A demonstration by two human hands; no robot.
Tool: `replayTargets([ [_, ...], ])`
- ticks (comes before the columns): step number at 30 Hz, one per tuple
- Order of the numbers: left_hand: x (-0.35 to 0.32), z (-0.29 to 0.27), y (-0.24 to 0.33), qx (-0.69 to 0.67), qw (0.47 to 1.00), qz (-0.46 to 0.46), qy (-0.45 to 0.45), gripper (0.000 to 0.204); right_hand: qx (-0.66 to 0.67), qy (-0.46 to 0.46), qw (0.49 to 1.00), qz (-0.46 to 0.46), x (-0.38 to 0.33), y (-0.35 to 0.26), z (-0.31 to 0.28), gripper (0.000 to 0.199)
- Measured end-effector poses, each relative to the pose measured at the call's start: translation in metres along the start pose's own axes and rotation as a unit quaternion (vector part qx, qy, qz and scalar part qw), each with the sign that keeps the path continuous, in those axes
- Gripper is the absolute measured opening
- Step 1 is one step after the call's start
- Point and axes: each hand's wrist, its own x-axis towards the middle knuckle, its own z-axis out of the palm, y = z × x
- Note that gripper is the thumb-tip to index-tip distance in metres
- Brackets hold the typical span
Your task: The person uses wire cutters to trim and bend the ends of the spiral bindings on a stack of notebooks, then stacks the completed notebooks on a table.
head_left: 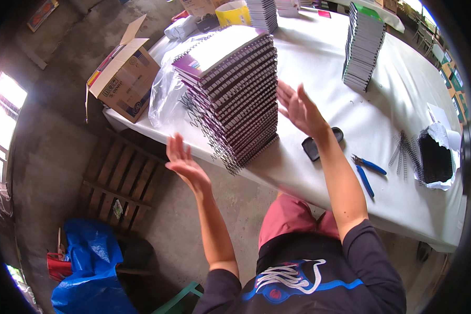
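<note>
A tall stack of spiral-bound notebooks [240, 99] with purple and white covers stands at the table's front edge, and uncut coil ends stick out along its left side. My left hand [186, 162] is raised beside the lower left of the stack, fingers stretched out, holding nothing. On the other side my right hand [301, 110] has its fingers spread close to the stack's right face; whether the fingertips touch it I cannot tell. Blue-handled cutting pliers [368, 174] lie on the table right of my right forearm. A black oval case [311, 150] sits partly behind that forearm.
The white-covered table [319, 63] holds another notebook stack [362, 49] at the back right. Loose black coils [403, 154] lie near a torn white package [438, 157] of them. At the left edge stands an open cardboard box [123, 78] beside clear plastic wrap [162, 99].
</note>
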Motion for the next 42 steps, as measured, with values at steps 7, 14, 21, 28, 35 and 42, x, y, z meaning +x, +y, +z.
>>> replayTargets([
  [7,0.055,0.072,-0.006,-0.167,0.975,-0.067,-0.132,0.081,-0.217,0.085,0.972,-0.044,0.024,-0.015,0.064,0.084],
  [14,0.055,0.047,-0.061,-0.188,0.971,-0.09,-0.115,0.058,-0.321,0.053,0.945,-0.019,0.028,-0.011,0.052,0.084],
  [21,0.057,0.054,-0.041,-0.214,0.953,-0.198,-0.079,0.064,-0.362,0.075,0.923,-0.106,0.024,-0.003,0.058,0.104],
  [28,0.057,0.061,-0.03,-0.197,0.964,-0.154,-0.092,0.069,-0.359,0.087,0.919,-0.137,0.024,-0.009,0.062,0.13],
  [35,0.058,0.067,-0.021,-0.175,0.976,-0.101,-0.085,0.075,-0.597,0.211,0.752,-0.183,-0.013,0.026,0.1,0.148],
  [42,0.049,0.072,-0.014,-0.154,0.981,-0.067,-0.099,0.081,-0.605,0.227,0.736,-0.202,-0.01,0.068,0.104,0.126],
])
